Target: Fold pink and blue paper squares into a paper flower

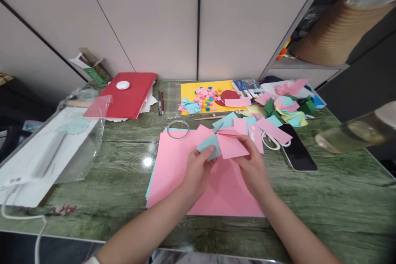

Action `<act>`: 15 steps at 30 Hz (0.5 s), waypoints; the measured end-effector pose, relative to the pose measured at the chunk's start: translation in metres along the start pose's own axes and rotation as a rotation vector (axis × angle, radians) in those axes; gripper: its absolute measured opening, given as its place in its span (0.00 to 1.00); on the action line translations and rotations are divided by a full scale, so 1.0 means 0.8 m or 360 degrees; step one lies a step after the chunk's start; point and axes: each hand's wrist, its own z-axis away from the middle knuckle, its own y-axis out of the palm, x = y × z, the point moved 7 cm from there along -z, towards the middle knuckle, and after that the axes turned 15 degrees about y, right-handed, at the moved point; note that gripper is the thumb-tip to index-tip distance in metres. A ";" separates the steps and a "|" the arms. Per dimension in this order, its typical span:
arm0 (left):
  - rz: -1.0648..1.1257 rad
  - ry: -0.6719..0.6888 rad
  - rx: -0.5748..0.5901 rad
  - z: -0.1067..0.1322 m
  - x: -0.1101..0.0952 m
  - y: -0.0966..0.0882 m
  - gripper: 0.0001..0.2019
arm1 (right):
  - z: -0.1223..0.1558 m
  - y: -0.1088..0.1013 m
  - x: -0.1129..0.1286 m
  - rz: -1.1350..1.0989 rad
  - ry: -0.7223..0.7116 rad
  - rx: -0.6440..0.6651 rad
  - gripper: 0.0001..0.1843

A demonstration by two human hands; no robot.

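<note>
Over a large pink paper sheet [173, 173] on the green marble table, both my hands meet. My left hand [198, 171] pinches a small light-blue paper square [208, 145]. My right hand [252, 165] grips a folded pink paper piece [231, 145] that touches the blue square. Fingers of both hands are closed on the papers. Just behind them lie more loose pink and blue paper squares [244, 126].
A metal ring [177, 128] rests on the pink sheet's far corner. A black phone [297, 150] and white-handled scissors [272, 142] lie to the right. Further back are a yellow sheet with small beads [206, 99], a red folder [128, 95], pens [161, 102] and a clear plastic bag [52, 144] at left.
</note>
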 end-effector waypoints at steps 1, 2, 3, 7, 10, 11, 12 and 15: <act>0.0006 -0.0001 -0.0021 0.000 -0.001 -0.002 0.04 | 0.004 -0.006 0.009 0.0069 -0.0152 -0.0123 0.22; 0.0011 -0.0007 -0.0037 0.000 -0.002 -0.003 0.05 | 0.010 -0.012 0.019 0.0158 -0.0334 -0.0256 0.25; 0.0016 -0.0016 -0.0051 0.001 -0.002 -0.003 0.05 | 0.018 -0.015 0.031 0.0289 -0.0527 -0.0372 0.27; -0.0026 -0.0033 -0.0065 0.000 -0.005 -0.005 0.05 | 0.050 0.003 0.064 0.1054 -0.1180 -0.0532 0.21; -0.0084 -0.0010 -0.0043 -0.001 -0.006 -0.006 0.04 | 0.058 0.011 0.072 0.1328 -0.1333 -0.0624 0.15; -0.0100 0.0002 -0.0042 -0.002 -0.006 -0.007 0.04 | 0.058 0.012 0.073 0.1371 -0.1342 -0.0639 0.14; -0.0125 0.0012 -0.0046 -0.003 -0.006 -0.008 0.03 | 0.058 0.014 0.072 0.1400 -0.1349 -0.0641 0.13; -0.0255 0.0051 -0.0069 -0.004 -0.005 -0.012 0.06 | 0.055 0.017 0.069 0.1429 -0.1333 -0.0628 0.12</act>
